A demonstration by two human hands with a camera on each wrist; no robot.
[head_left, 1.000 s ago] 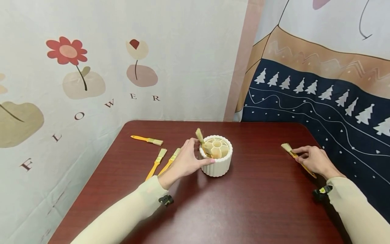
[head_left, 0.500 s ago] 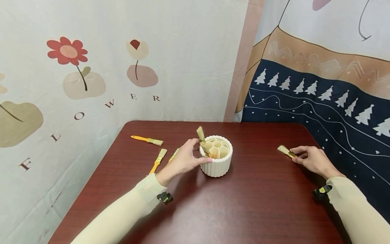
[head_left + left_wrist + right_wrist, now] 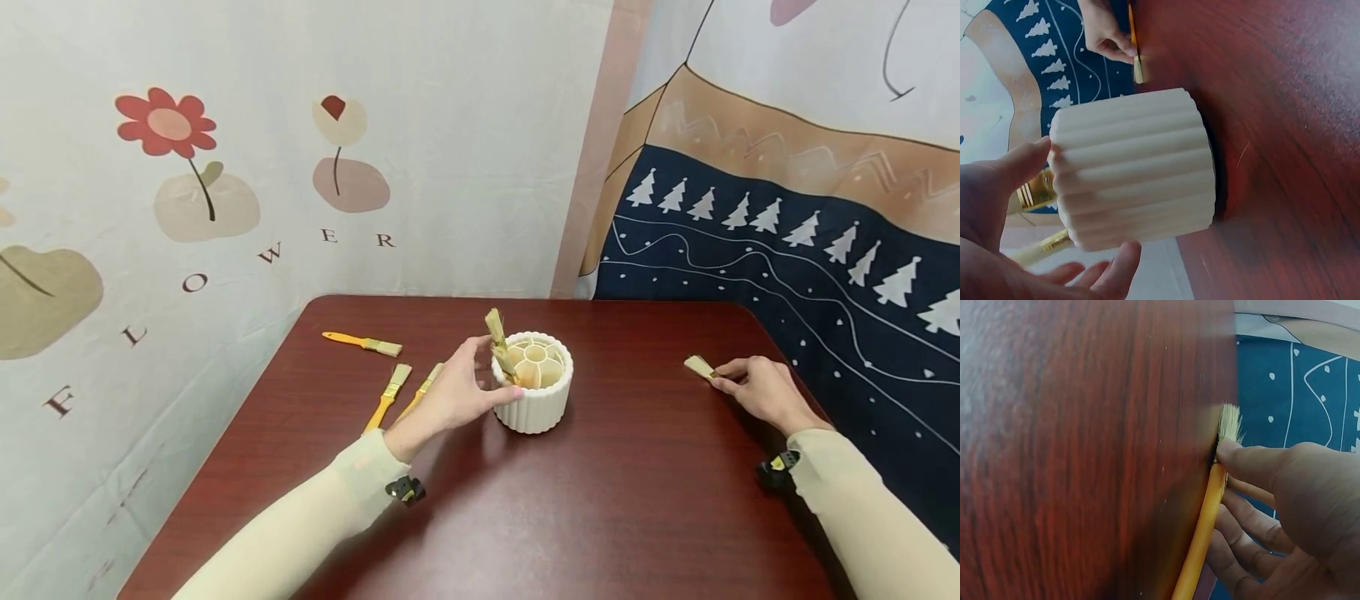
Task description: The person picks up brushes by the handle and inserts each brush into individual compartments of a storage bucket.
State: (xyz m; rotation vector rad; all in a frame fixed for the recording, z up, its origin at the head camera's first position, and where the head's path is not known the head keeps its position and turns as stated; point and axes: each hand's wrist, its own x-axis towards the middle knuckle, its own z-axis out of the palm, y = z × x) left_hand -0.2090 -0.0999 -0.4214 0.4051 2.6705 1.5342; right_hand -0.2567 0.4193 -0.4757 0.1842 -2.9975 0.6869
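My left hand (image 3: 450, 392) holds the rim and side of a cream fluted round holder (image 3: 534, 410), whose top is divided into several compartments. Two paintbrushes (image 3: 497, 327) stand bristles up in its left side, partly behind my fingers; in the left wrist view their gold ferrules (image 3: 1038, 190) show past the hand. Over at the table's right side, my right hand (image 3: 767, 393) pinches another paintbrush (image 3: 699, 367) near its ferrule. In the right wrist view, that brush's yellow handle (image 3: 1200, 540) runs close along the tabletop, with the thumb across the ferrule.
One paintbrush (image 3: 363, 342) lies at the back left of the dark red table (image 3: 600, 500). Two more, a nearer brush (image 3: 388, 397) and a partly covered brush (image 3: 423, 388), lie beside my left forearm. Printed cloths (image 3: 480, 150) hang behind the table.
The right hand's brush has shifted slightly left and turned, so its handle is now hidden under the hand in the head view. My left hand has stayed nearly still on the holder.
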